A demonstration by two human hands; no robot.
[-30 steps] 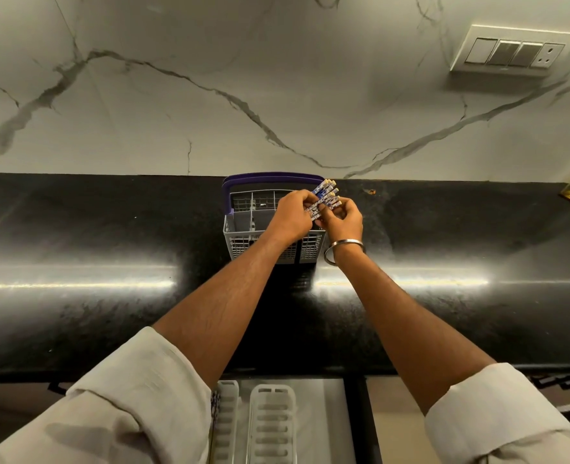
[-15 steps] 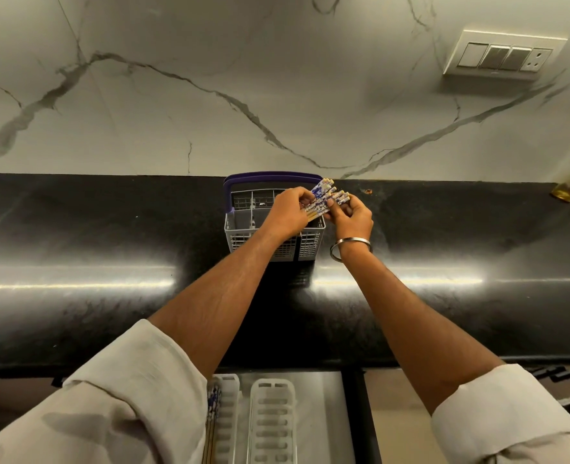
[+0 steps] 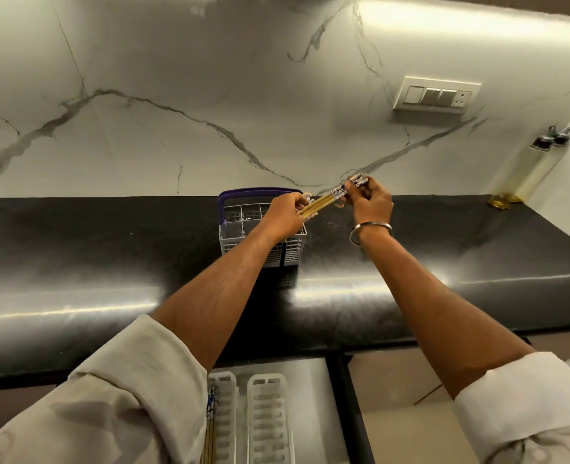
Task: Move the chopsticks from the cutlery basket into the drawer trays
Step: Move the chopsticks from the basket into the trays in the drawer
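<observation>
A grey cutlery basket [image 3: 243,241] with a purple handle stands on the black counter. Above its right side I hold a bundle of yellow chopsticks [image 3: 323,200] with blue-and-white patterned tops, tilted up to the right. My left hand [image 3: 285,214] grips the lower shafts over the basket; more patterned ends show at its fingers. My right hand [image 3: 370,200], with a metal bangle, pinches the patterned tops, lifted out to the right of the basket. Below, the open drawer holds two white slotted trays [image 3: 268,416]; chopsticks [image 3: 211,426] lie by the left one.
The black counter [image 3: 76,262] runs across the view, with a marble wall behind it. A switch panel [image 3: 435,95] is on the wall. Two oil bottles [image 3: 528,172] stand at the far right corner. A drawer divider [image 3: 353,413] runs right of the trays.
My right hand has drawn the chopstick tops up and to the right, out of the basket, so the yellow shafts now show. My left hand stays over the basket. The camera view tilted up.
</observation>
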